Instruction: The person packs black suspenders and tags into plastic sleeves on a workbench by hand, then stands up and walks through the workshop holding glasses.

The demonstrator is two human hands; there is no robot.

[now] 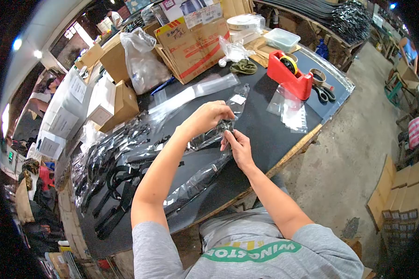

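Note:
Over the dark tabletop, my left hand (208,116) has its fingers bent down and closed on a clear plastic bag (226,125) with something black inside. Just below it, my right hand (239,147) pinches the same bag between thumb and fingers. A white label (238,99) shows on the clear plastic beyond my left hand. Another long clear bag (195,183) with dark contents lies under my forearms. To the left are a heap of bagged black items (102,156) and several loose black straps (121,186). What exactly the held bag contains cannot be made out.
A red tape dispenser (291,76), black scissors (324,93) and small clear bags (288,111) lie to the right. Flat clear sleeves (195,95) lie ahead, before a cardboard box (191,46). The table's wooden edge (288,156) runs along my right. Other people are in the background.

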